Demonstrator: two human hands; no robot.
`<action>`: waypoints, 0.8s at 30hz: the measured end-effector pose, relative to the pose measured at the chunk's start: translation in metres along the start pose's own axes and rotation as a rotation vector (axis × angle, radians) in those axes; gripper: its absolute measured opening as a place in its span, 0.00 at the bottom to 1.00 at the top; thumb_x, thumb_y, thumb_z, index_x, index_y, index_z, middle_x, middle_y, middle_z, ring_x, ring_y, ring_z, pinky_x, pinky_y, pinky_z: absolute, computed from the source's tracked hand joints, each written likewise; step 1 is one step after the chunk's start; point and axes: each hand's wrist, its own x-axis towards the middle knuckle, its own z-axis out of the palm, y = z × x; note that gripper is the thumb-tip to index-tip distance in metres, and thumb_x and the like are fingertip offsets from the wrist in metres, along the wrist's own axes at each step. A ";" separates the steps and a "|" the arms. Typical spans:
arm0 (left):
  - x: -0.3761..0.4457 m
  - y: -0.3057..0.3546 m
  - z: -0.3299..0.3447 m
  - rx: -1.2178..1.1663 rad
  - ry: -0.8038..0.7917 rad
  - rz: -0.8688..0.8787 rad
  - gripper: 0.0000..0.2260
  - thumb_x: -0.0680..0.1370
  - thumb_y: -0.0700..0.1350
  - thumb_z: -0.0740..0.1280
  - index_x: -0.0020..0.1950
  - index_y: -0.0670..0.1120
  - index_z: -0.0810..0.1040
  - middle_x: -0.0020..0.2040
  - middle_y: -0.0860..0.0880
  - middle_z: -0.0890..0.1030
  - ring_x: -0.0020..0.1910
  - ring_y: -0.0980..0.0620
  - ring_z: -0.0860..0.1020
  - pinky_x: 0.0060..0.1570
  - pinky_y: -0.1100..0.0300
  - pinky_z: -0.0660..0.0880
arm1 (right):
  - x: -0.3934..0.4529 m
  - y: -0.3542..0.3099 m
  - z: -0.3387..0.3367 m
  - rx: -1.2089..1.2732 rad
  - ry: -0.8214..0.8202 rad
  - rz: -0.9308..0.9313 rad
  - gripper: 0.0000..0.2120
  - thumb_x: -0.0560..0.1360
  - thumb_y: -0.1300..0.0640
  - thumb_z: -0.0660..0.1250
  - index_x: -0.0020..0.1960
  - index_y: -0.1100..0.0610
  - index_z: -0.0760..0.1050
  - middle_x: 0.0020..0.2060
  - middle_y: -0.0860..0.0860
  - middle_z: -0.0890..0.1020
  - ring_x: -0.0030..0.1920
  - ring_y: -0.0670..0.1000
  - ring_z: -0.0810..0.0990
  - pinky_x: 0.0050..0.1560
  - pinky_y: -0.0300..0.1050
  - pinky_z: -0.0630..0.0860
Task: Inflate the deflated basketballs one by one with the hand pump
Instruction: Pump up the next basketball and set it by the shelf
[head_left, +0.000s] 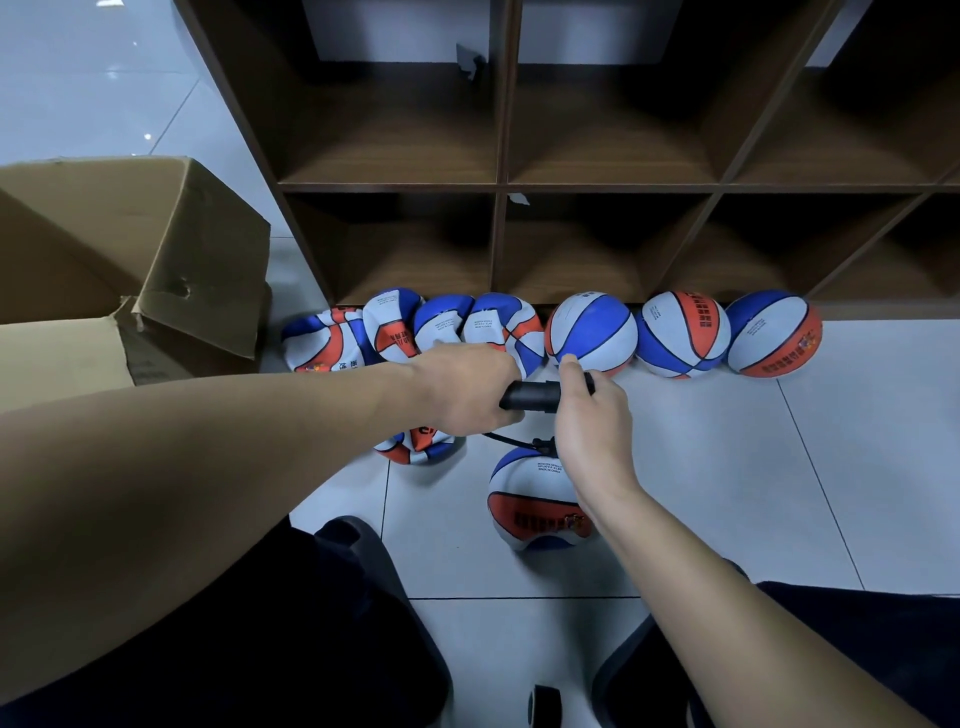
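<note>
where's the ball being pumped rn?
Head view, centre: the ball on the hose lies on the floor tiles under the right hand, nearer the person than the row of balls along the shelf.

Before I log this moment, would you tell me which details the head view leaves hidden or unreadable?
- Hand pump: its middle and ends are covered by the left hand and right hand.
- Hose tip at the ball on the floor: the right wrist hides where it enters.
- Flat ball: mostly behind the left forearm.
- Print on the balls: too small to read.
- Cardboard box: cut off by the left edge.
</note>
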 end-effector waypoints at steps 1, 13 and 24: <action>0.000 0.000 0.000 0.001 -0.006 0.001 0.13 0.83 0.58 0.66 0.45 0.51 0.79 0.37 0.50 0.82 0.36 0.48 0.80 0.35 0.54 0.74 | 0.001 0.001 0.001 -0.007 -0.006 0.001 0.20 0.84 0.41 0.60 0.42 0.53 0.75 0.37 0.48 0.79 0.40 0.52 0.77 0.45 0.50 0.75; 0.002 -0.025 -0.004 -0.020 0.038 0.012 0.10 0.82 0.56 0.70 0.44 0.55 0.74 0.38 0.52 0.79 0.38 0.51 0.79 0.37 0.53 0.76 | 0.034 0.004 -0.036 0.032 0.126 -0.019 0.19 0.83 0.48 0.64 0.37 0.55 0.68 0.31 0.48 0.72 0.35 0.51 0.70 0.42 0.50 0.70; -0.002 -0.019 -0.002 0.008 0.072 0.014 0.10 0.84 0.58 0.67 0.48 0.54 0.78 0.39 0.52 0.80 0.37 0.52 0.79 0.36 0.56 0.71 | 0.029 0.000 -0.034 0.098 0.139 -0.008 0.14 0.83 0.53 0.66 0.39 0.54 0.73 0.30 0.43 0.75 0.34 0.46 0.73 0.39 0.44 0.71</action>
